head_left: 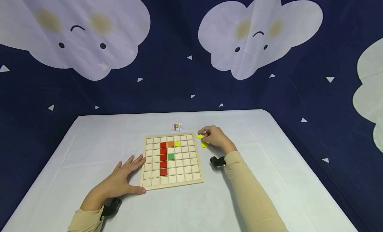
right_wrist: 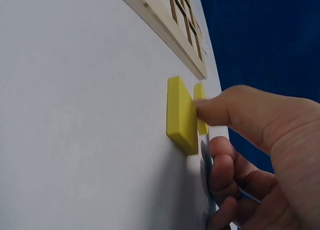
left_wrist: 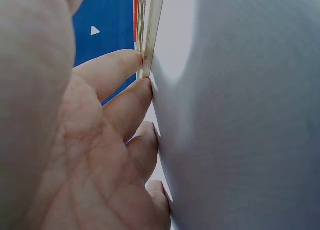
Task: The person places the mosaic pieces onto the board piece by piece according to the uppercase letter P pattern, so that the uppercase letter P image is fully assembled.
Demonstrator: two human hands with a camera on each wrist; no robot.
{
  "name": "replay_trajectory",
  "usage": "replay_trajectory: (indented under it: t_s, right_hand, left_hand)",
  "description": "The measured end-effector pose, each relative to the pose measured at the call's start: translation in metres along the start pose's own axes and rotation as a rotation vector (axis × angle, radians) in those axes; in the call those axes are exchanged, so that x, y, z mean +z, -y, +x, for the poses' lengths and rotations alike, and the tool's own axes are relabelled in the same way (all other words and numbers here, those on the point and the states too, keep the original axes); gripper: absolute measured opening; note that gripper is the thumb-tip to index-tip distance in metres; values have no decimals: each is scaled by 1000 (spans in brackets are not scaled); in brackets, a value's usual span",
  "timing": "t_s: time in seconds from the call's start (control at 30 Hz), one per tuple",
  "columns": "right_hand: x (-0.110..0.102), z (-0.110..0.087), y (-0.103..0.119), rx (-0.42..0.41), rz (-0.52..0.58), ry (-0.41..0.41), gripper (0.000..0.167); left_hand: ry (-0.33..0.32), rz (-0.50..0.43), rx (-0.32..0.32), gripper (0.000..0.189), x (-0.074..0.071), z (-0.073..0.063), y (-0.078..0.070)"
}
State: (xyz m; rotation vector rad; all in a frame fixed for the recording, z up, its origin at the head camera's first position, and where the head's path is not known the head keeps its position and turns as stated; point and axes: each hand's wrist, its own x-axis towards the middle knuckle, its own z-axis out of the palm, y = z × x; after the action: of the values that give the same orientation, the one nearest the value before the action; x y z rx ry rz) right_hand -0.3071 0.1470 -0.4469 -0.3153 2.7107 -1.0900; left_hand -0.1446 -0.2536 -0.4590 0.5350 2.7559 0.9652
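Note:
A wooden grid board (head_left: 173,185) lies on the table, its cells mostly pale. One column holds several red tiles (head_left: 163,157), beside an orange tile (head_left: 170,144), a yellow tile (head_left: 177,143) and a green tile (head_left: 171,156). My left hand (head_left: 121,180) is spread along the board's left side, fingers touching the edge and thumb by the near corner. Past the right edge, my right hand (head_left: 217,138) pinches a yellow tile (head_left: 200,136) between thumb and fingers. A second loose yellow tile (right_wrist: 181,115) lies just nearer; the index fingertip is hidden in the right wrist view.
A small printed card (head_left: 177,127) with a coloured grid pattern lies behind the board. White cloth covers the table (head_left: 254,132). Behind it hangs a dark blue curtain (head_left: 170,92) with clouds and triangles. Each wrist wears a black camera (head_left: 217,161).

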Motion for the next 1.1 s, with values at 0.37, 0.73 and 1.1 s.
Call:
replay_trajectory:
  t_s: [0.37,0.73,1.1]
  right_hand:
    - [1,2,-3,14,5,-58,23]
    - [2,0,-8,11,-5,-25,26]
    - [2,3,-7,-56,-9,-8,22]
  left_hand:
    - [-7,4,1,117,1,0,1]
    - [-14,8,6,116,5,-2,2]
    - [-15,24,4,116,4,-1,3]
